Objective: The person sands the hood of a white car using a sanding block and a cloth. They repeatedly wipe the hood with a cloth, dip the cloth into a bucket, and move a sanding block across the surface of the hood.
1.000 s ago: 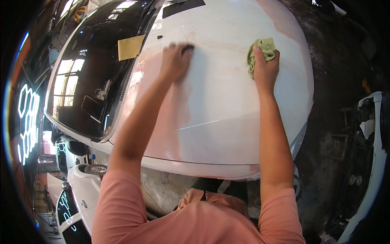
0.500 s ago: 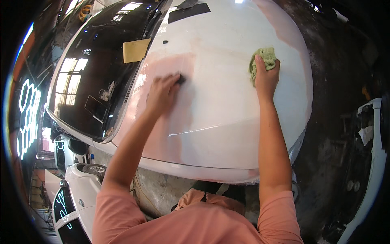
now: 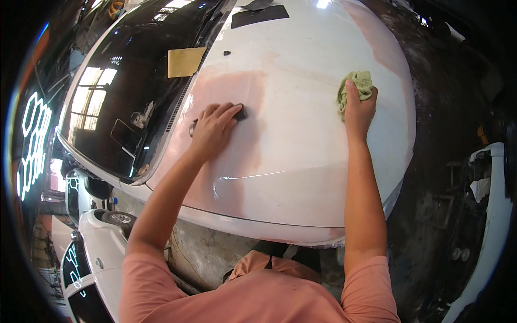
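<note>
Under my left hand (image 3: 213,130) is a dark piece of sandpaper (image 3: 242,112), pressed flat on a car hood. Its dark ends show past the fingers on both sides; the middle is covered. My fingers lie close together over it, on a dull pink patch (image 3: 250,89) of the white hood (image 3: 301,140). To the right, my right hand (image 3: 360,114) grips a crumpled light-green cloth (image 3: 356,84), resting against the hood with the thumb on top.
A yellow-tan sheet (image 3: 186,62) lies at the base of the dark windshield (image 3: 129,75). Black sheets (image 3: 260,16) and a small dark nozzle (image 3: 227,53) are on the far part of the hood. White cars stand at the lower left; a white bumper (image 3: 493,215) is at the right.
My left hand, blurred before, shows sharply now, still on the pink patch with the sandpaper. My right hand keeps its hold on the cloth. The whole view has shifted slightly.
</note>
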`<act>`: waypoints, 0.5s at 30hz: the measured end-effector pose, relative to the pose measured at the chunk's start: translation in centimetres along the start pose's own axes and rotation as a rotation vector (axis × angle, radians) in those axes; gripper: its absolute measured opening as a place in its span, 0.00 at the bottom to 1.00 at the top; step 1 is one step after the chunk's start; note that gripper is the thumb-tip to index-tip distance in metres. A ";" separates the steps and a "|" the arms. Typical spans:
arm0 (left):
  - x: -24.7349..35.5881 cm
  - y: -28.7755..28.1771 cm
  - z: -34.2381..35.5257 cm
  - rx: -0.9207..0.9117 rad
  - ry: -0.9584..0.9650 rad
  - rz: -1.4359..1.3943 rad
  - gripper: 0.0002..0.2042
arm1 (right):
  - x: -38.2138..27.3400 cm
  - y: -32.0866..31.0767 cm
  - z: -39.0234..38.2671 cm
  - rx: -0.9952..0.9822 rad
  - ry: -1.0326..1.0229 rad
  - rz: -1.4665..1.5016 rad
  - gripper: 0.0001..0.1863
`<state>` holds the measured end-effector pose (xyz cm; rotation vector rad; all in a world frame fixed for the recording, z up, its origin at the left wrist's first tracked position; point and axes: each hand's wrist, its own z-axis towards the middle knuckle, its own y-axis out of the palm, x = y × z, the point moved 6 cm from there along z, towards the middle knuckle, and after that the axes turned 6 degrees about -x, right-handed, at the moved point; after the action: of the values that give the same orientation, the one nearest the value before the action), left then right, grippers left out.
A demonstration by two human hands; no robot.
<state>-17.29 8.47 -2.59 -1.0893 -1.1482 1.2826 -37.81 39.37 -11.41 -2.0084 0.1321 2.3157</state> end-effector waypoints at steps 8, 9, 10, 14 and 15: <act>-2.0 -0.6 3.0 0.089 0.164 0.040 0.17 | -0.1 1.7 -1.2 -0.081 -0.001 0.045 0.26; -1.8 -0.6 2.1 0.064 0.156 0.024 0.17 | -0.1 1.7 -1.0 -0.090 -0.014 0.030 0.26; -1.4 -1.1 1.1 0.041 0.135 0.011 0.17 | 0.0 1.6 -0.8 -0.084 -0.014 0.025 0.26; -0.7 -1.9 -4.1 -0.018 0.042 -0.064 0.18 | -0.2 1.1 -0.8 -0.052 -0.003 0.048 0.26; -0.8 -1.9 -3.7 -0.001 0.055 -0.069 0.17 | -0.2 1.1 -0.8 -0.057 0.007 0.058 0.26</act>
<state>-13.37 7.75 -1.16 -1.0707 -1.1358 1.1915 -37.15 38.23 -11.33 -2.0661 0.1269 2.3735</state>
